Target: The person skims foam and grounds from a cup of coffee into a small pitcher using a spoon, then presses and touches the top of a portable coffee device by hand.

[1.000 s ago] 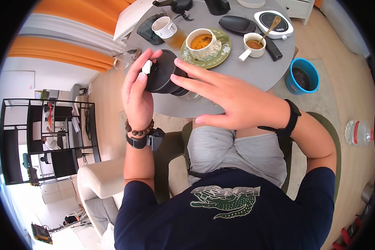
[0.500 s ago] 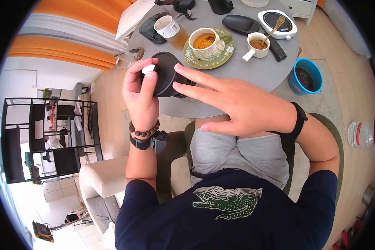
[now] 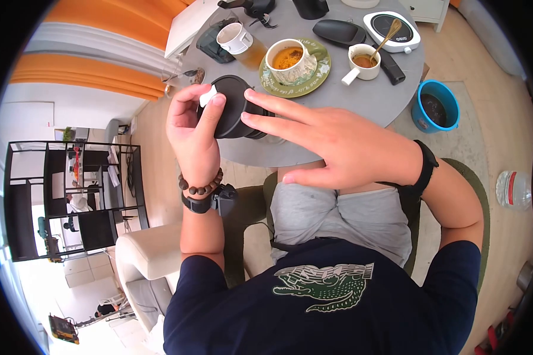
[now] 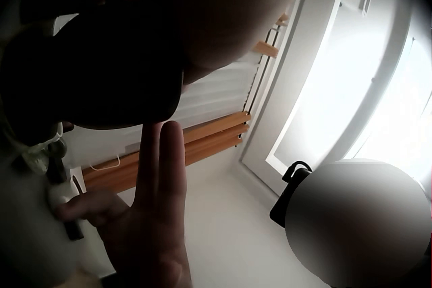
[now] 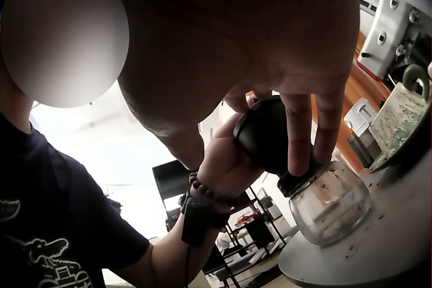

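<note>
In the head view my left hand (image 3: 192,133) pinches a small white knob (image 3: 208,96) at the edge of a round black top, its fingers curled behind. That top belongs to what looks like a hand coffee grinder (image 3: 234,109), narrow at the neck. Below the neck, the right wrist view shows a clear glass jar (image 5: 331,203) with brown bits inside, at the table's edge. My right hand (image 3: 343,142) lays its straight fingers against the grinder's side, thumb held apart. From below, the left wrist view shows those fingers (image 4: 172,166) against the dark body.
Beyond the grinder, a cup of brown drink (image 3: 289,59) sits on a green saucer (image 3: 323,71). A glass pitcher (image 3: 251,54) stands left of it. To the right are a small white pot (image 3: 367,74) with a spoon, and a white scale (image 3: 397,35). A blue bucket (image 3: 421,118) stands below.
My left fingers, earlier stretched along the black top, have curled in, and the thumb has come over the white knob. The right fingers stay against the grinder's side.
</note>
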Action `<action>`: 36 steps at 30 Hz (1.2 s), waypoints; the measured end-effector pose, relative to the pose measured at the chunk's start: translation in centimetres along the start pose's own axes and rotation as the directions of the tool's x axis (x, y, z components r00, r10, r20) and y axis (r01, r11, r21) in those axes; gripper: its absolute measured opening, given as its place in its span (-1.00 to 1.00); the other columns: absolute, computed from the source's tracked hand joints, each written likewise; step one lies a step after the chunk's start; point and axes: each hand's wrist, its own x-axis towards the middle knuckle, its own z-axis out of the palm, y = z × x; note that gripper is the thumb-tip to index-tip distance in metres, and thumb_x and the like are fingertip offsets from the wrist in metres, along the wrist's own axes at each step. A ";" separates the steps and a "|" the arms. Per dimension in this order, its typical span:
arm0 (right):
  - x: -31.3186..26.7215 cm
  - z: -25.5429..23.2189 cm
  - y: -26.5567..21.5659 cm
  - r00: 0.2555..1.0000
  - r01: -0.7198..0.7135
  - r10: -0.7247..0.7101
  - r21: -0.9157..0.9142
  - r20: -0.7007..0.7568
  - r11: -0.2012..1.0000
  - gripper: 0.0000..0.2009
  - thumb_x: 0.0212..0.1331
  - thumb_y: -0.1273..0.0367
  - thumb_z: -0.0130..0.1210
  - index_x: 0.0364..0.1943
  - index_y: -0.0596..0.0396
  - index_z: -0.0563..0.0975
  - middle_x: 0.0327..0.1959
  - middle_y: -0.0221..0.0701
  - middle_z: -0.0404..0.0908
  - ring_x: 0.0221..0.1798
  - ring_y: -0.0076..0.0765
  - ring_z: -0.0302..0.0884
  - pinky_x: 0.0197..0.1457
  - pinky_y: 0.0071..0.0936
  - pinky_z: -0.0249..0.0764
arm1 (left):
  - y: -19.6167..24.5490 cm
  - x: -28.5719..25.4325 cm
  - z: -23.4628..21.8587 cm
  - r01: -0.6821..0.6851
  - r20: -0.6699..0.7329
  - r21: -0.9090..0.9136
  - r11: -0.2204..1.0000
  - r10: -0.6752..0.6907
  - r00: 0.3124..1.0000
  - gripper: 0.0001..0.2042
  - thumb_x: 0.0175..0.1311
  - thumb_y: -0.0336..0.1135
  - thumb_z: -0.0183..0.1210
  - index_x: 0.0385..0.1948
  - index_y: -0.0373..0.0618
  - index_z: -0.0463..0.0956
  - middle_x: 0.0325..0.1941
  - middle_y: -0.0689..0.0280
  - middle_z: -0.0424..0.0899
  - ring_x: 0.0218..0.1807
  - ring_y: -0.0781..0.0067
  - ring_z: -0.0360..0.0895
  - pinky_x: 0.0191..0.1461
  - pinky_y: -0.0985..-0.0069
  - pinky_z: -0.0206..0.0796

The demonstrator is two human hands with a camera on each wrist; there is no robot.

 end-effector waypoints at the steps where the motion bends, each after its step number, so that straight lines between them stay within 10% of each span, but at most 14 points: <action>1: 0.0 -0.1 0.0 1.000 -0.001 0.001 0.010 -0.004 1.000 -0.10 0.30 0.26 0.42 0.76 -0.14 0.29 0.89 -0.24 0.09 0.44 0.15 0.65 0.33 -0.07 0.68 | 0.2 0.1 0.2 -0.003 0.000 0.033 0.999 0.003 1.000 -0.74 0.52 -0.54 0.41 0.17 -0.21 0.66 0.11 0.33 0.75 0.15 0.58 0.65 0.28 0.53 0.50; 17: 0.3 -1.3 -0.7 0.992 -0.088 0.088 0.005 0.092 0.996 -0.06 0.26 0.30 0.44 0.77 -0.16 0.27 0.90 -0.22 0.04 0.41 0.18 0.66 0.33 -0.06 0.69 | 0.1 0.6 1.0 -0.046 0.119 0.115 0.992 0.032 0.992 -0.60 0.59 -0.45 0.15 0.40 -0.29 0.54 0.40 0.18 0.62 0.40 0.40 0.58 0.54 0.38 0.37; 36: 0.7 -0.9 -1.6 0.992 -0.075 0.080 -0.049 0.094 0.996 -0.04 0.21 0.34 0.46 0.76 -0.11 0.29 0.89 -0.17 0.04 0.45 0.19 0.63 0.38 -0.03 0.66 | 0.0 1.8 0.1 -0.194 0.216 0.186 0.963 0.153 0.964 -0.71 0.40 -0.58 0.42 0.09 -0.20 0.63 0.29 0.17 0.67 0.33 0.36 0.59 0.50 0.35 0.38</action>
